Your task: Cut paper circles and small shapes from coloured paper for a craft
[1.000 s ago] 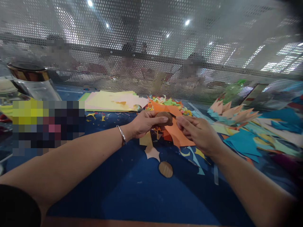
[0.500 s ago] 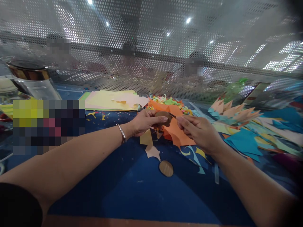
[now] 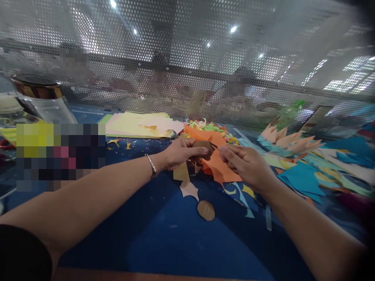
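My left hand (image 3: 179,153) grips a round brown cardboard piece (image 3: 202,147), thumb pressed on its near face. My right hand (image 3: 246,160) pinches a thin dark strip (image 3: 214,145) between thumb and fingertips; it reaches to the right edge of the cardboard. Whether the strip is joined to that edge, I cannot tell. Under both hands lies orange paper (image 3: 224,166). On the blue table in front of them rest a brown cardboard disc (image 3: 206,210) and a pale pink star-shaped paper piece (image 3: 189,190), which touches a tan paper piece (image 3: 181,172).
Beyond my left hand is a stack of coloured paper (image 3: 137,125). Curled paper scraps (image 3: 215,127) lie behind the orange paper. At right are a pointed paper crown (image 3: 288,140) and blue paper (image 3: 300,176). A lidded clear jar (image 3: 51,109) stands left; a perforated metal panel (image 3: 187,89) rises behind.
Both hands keep nearly the same place and hold. The cardboard piece has turned slightly in my left hand. The whole view has shifted a little.
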{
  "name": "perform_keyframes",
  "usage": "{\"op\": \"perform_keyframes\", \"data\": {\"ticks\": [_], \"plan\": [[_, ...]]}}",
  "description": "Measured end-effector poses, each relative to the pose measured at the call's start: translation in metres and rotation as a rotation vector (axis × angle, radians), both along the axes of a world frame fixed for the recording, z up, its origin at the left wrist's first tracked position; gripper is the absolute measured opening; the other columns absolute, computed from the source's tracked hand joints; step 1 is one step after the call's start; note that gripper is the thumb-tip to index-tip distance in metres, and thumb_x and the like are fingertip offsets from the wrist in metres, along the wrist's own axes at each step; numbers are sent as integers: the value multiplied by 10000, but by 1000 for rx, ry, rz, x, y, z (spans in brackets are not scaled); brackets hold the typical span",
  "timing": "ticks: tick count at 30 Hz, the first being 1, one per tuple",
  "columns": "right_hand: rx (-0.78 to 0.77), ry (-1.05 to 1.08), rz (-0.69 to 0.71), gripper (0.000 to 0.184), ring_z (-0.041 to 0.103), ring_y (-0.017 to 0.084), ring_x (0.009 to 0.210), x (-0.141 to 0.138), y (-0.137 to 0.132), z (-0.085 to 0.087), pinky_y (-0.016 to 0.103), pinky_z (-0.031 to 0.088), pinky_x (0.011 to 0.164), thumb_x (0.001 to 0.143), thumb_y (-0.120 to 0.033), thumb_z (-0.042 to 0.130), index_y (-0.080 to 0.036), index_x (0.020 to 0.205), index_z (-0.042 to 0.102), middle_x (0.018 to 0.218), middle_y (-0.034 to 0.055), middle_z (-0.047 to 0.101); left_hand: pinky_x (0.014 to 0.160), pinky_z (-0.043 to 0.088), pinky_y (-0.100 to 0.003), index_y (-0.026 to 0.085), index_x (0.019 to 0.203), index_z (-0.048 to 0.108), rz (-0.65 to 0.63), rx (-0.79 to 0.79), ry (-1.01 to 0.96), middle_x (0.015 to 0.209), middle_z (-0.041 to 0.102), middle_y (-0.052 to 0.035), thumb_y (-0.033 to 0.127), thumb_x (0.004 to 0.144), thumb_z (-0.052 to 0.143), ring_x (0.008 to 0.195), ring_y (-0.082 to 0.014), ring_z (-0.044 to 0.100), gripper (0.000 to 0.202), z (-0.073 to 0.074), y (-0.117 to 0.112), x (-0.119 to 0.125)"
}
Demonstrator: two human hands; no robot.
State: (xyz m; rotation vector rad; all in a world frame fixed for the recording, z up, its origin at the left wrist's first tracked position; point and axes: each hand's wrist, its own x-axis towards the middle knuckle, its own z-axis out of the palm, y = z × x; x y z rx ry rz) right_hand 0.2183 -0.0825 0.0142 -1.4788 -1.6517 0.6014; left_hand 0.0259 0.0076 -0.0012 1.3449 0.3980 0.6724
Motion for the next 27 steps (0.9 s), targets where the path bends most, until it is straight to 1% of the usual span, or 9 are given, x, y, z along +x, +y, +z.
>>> {"op": "perform_keyframes", "data": {"ticks": [4, 7, 13, 19, 24, 27], "plan": [[-1, 0, 1, 505, 214, 77, 439, -1, 0, 0, 244, 152, 409, 885, -642, 527, -204, 637, 483, 510, -68, 268, 724, 460, -262, 141, 863, 752, -20, -4, -15, 802, 724, -58, 265, 735, 768, 751, -117, 635, 179, -1, 1, 0], [-7, -2, 3, 505, 209, 80, 441, -2, 0, 1, 246, 148, 407, 894, -631, 522, -206, 624, 471, 511, -65, 265, 732, 459, -277, 140, 854, 749, -28, 10, -13, 807, 711, -57, 278, 730, 765, 729, -112, 611, 186, -1, 1, -1], [4, -12, -5, 494, 222, 77, 434, -4, -1, 2, 240, 158, 399, 873, -621, 563, -205, 620, 481, 504, -66, 283, 681, 439, -265, 142, 818, 735, -40, 37, 9, 779, 688, -50, 320, 704, 784, 697, -106, 580, 217, 0, 1, -3], [-11, -14, -17, 506, 211, 71, 433, -2, 1, -1, 224, 162, 401, 887, -638, 527, -202, 635, 473, 497, -75, 265, 627, 397, -244, 130, 770, 727, -28, 93, -1, 732, 664, -27, 294, 719, 770, 635, -78, 536, 177, 0, 4, -3], [-11, -8, -5, 519, 208, 71, 422, -3, 1, 0, 223, 154, 391, 873, -656, 529, -203, 627, 471, 488, -76, 256, 639, 436, -268, 127, 760, 712, -90, 38, 12, 727, 654, -29, 320, 710, 782, 635, -96, 568, 211, -1, 4, -3], [2, -19, -1, 524, 207, 72, 425, -3, 0, 1, 223, 163, 383, 863, -659, 542, -203, 615, 474, 487, -75, 256, 612, 424, -256, 131, 768, 711, -92, 44, 17, 711, 645, -21, 328, 709, 784, 615, -86, 547, 218, 0, 3, -4]]}}
